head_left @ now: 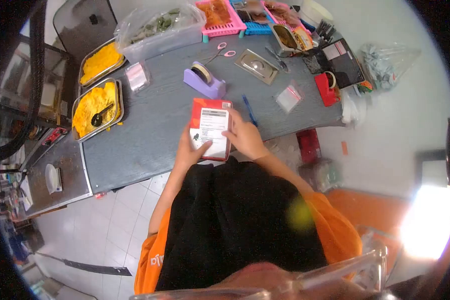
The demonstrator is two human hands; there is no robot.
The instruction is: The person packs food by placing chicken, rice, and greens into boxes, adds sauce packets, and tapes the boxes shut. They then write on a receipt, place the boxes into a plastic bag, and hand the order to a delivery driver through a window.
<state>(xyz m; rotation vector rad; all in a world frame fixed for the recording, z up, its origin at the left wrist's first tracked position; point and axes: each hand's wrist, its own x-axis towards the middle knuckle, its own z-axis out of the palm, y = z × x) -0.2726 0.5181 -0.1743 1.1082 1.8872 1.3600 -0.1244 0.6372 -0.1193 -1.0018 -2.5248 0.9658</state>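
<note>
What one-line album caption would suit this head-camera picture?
Both hands, left and right, hold a red pouch over a grey table beside a purple tape dispenser.

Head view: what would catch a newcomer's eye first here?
The red packet with a white label, held by both the left hand and the right hand at the near edge of the grey table. Next, two metal trays of bright yellow food at the table's left end, and a purple tape dispenser just beyond the packet.

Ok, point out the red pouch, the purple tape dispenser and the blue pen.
Red pouch (211, 127), head view, on its white label.
Purple tape dispenser (205, 82), head view, on its body.
Blue pen (248, 107), head view, mid-barrel.
</note>
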